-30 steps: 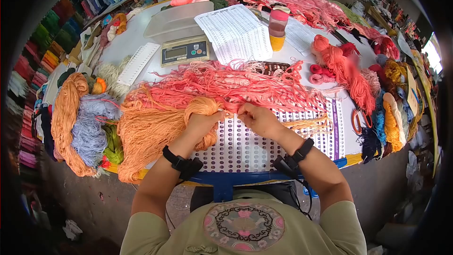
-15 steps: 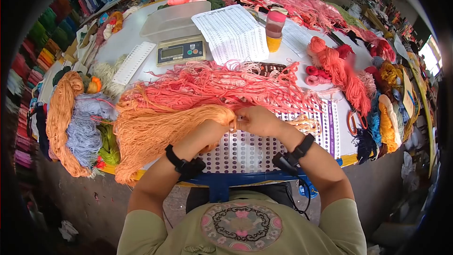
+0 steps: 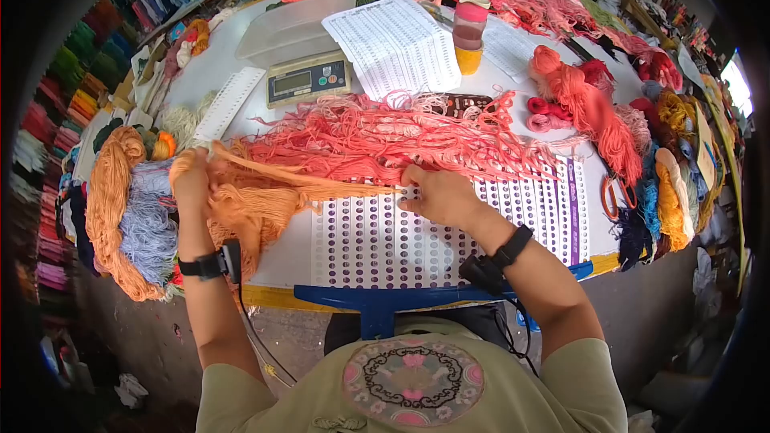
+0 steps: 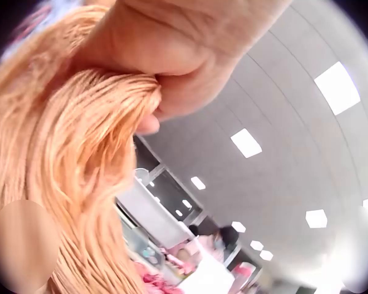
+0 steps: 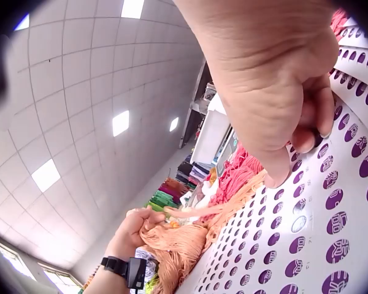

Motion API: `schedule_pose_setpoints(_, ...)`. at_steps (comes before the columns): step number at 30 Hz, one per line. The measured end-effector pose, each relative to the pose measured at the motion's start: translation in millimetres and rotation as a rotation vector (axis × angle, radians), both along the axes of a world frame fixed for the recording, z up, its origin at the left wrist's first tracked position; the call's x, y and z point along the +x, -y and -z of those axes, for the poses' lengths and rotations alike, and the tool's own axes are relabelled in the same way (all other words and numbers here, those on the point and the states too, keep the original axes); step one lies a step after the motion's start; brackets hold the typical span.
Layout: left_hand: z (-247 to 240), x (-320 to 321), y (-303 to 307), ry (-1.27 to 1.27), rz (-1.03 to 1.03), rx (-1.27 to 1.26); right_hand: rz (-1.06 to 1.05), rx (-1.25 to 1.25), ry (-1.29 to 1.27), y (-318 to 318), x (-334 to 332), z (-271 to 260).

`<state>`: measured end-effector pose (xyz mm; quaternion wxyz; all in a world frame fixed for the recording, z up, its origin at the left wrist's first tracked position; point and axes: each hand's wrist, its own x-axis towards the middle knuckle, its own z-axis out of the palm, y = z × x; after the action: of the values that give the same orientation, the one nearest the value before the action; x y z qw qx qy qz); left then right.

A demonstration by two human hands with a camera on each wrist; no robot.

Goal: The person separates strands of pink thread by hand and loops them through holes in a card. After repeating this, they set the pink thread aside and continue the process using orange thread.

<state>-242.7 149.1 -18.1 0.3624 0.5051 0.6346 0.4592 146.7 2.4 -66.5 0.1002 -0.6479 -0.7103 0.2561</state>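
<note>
At the left of the head view, the left hand (image 3: 191,186) grips an orange yarn skein (image 3: 253,212); the left wrist view shows its fingers curled round the thick yarn (image 4: 89,147). Straight orange strands (image 3: 321,184) stretch from it to just beside the right hand (image 3: 445,199). The right hand's thumb and index finger stand apart at the strand ends, over white sheets with purple dots (image 3: 377,240). In the right wrist view its other fingers (image 5: 316,122) bend loosely above the dotted sheet, and strands (image 5: 248,190) run close to the thumb.
Behind the hands lies a tangled pink-red yarn pile (image 3: 385,140). Farther back are a scale (image 3: 309,80), a plastic tray (image 3: 293,28), printed paper (image 3: 393,48) and a jar (image 3: 469,28). Red-handled scissors (image 3: 611,199) and coloured skeins (image 3: 666,200) lie right; blue-grey yarn (image 3: 148,216) lies left.
The left hand has moved from beside the right hand far to the left, drawing the orange skein with it. The right hand has stayed nearly in place, its thumb and index finger now apart.
</note>
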Motion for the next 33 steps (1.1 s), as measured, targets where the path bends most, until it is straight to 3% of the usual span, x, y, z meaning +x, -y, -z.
schedule_pose_setpoints(1, -10, 13, 10, 0.003, 0.005, 0.01, 0.005, 0.01, 0.003, 2, 0, 3)
schedule_pose_setpoints(3, -34, 62, 52, -0.226, 0.31, -0.079, 0.015, 0.102, 0.017, 6, -1, 10)
schedule_pose_setpoints(5, -34, 102, 85, 0.181, 0.389, -0.151, 0.049, 0.093, 0.025, 10, -10, -5)
schedule_pose_setpoints(7, -15, 133, 94, 0.397, 0.77, 0.157, 0.207, 0.152, -0.669, 12, -19, -9)
schedule_pose_setpoints(8, -21, 148, 105, 0.65, 0.845, 0.04, 0.21, 0.22, -0.982, 13, -25, -15)
schedule_pose_setpoints(9, -28, 162, 115, 0.903, 0.919, -0.084, 0.202, 0.231, -0.975, 19, -30, -32)
schedule_pose_setpoints(11, -38, 182, 133, 1.028, 0.946, -0.129, 0.263, 0.095, -1.357, 41, -38, -78)
schedule_pose_setpoints(13, -39, 194, 145, 1.148, 0.976, -0.193, 0.279, 0.12, -1.343, 52, -42, -85)
schedule_pose_setpoints(15, -35, 201, 154, 1.01, 0.997, -0.136, 0.212, 0.315, -1.185, 56, -43, -76)
schedule_pose_setpoints(20, -36, 201, 163, 0.939, 0.949, -0.113, 0.172, 0.251, -1.256, 65, -37, -73)
schedule_pose_setpoints(25, -36, 197, 166, 0.976, 0.909, -0.158, 0.273, 0.13, -1.424, 70, -39, -79)
schedule_pose_setpoints(33, -33, 196, 167, 0.957, 0.839, -0.161, 0.253, 0.154, -1.352, 69, -44, -77)
